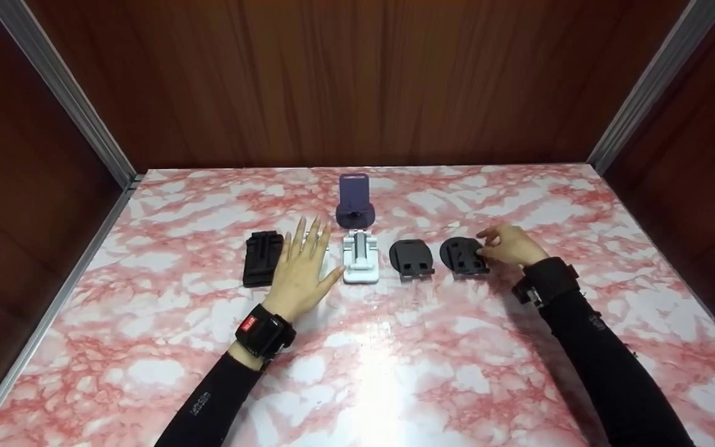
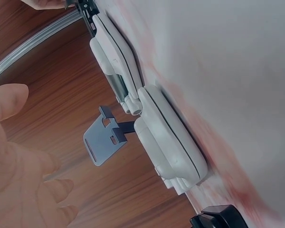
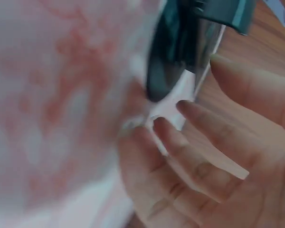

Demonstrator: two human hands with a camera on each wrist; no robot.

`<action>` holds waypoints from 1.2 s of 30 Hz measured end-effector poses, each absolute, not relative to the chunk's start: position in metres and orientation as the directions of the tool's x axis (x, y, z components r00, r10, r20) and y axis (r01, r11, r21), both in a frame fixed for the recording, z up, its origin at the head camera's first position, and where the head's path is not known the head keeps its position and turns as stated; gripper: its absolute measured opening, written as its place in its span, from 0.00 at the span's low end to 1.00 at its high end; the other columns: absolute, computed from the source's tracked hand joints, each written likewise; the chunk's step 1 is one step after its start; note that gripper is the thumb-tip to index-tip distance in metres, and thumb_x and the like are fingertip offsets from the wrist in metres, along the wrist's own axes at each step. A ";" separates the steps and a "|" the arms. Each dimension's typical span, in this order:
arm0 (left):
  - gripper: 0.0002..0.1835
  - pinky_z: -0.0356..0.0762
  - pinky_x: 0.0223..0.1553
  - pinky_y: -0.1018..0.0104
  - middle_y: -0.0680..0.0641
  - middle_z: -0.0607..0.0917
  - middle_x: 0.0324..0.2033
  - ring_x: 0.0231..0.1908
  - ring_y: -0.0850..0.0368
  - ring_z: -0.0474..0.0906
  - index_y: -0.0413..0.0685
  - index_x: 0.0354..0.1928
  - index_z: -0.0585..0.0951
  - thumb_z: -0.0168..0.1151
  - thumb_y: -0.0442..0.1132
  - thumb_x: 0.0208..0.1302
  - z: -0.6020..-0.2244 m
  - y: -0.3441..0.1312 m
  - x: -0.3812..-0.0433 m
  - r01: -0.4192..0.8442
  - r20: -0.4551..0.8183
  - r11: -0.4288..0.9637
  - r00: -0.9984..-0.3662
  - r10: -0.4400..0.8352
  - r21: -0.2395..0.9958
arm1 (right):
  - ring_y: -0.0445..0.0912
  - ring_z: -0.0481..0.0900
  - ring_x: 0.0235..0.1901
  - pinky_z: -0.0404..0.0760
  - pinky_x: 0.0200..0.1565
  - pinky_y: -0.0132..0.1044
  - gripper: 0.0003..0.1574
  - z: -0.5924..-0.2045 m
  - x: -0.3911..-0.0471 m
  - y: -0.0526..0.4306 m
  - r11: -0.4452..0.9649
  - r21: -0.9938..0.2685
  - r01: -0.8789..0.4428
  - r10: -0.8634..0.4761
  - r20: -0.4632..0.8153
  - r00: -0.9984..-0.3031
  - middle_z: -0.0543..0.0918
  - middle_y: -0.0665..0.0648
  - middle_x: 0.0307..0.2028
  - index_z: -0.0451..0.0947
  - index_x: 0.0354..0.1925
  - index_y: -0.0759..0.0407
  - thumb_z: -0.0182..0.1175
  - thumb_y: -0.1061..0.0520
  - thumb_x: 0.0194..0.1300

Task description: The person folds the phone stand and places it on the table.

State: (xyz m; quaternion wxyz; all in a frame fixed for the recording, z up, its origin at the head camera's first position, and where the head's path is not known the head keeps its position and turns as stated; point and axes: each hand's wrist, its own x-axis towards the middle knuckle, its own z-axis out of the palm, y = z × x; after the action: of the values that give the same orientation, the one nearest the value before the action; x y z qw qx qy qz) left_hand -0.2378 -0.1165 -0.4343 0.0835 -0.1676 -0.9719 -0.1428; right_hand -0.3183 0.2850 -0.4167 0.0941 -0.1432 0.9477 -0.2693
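Seemingly reaching or releasing | right hand (image 1: 511, 246): bent fingers apart, beside the black, round-based, plastic-looking stand (image 1: 460, 256), rightmost on the red-and-white marbled table (image 1: 457, 354); contact unclear | left hand (image 1: 299, 273): spread | next move calls for fingertip pinch or clean withdrawal

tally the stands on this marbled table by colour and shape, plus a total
Purple upright stand with round base: 1
Black folded rectangular stand: 1
White folded rectangular stands: 2
Dark grey flattened stands with rounded bases: 2
Total: 6
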 end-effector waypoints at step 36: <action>0.38 0.50 0.78 0.56 0.29 0.60 0.72 0.74 0.40 0.56 0.31 0.76 0.45 0.48 0.43 0.75 -0.410 -0.070 -0.363 0.072 0.076 0.651 -0.997 0.023 0.756 | 0.61 0.44 0.77 0.47 0.72 0.71 0.43 -0.438 -0.250 0.204 0.882 -0.130 -0.453 -0.400 0.304 -0.865 0.49 0.59 0.78 0.50 0.78 0.56 0.54 0.46 0.73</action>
State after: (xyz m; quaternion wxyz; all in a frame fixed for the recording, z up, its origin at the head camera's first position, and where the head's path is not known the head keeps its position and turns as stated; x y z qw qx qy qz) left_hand -0.3632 -0.0701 -0.4100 0.0296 -0.0262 -0.9080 -0.4171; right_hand -0.2501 0.2037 -0.4379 -0.1353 -0.2221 0.9605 -0.0988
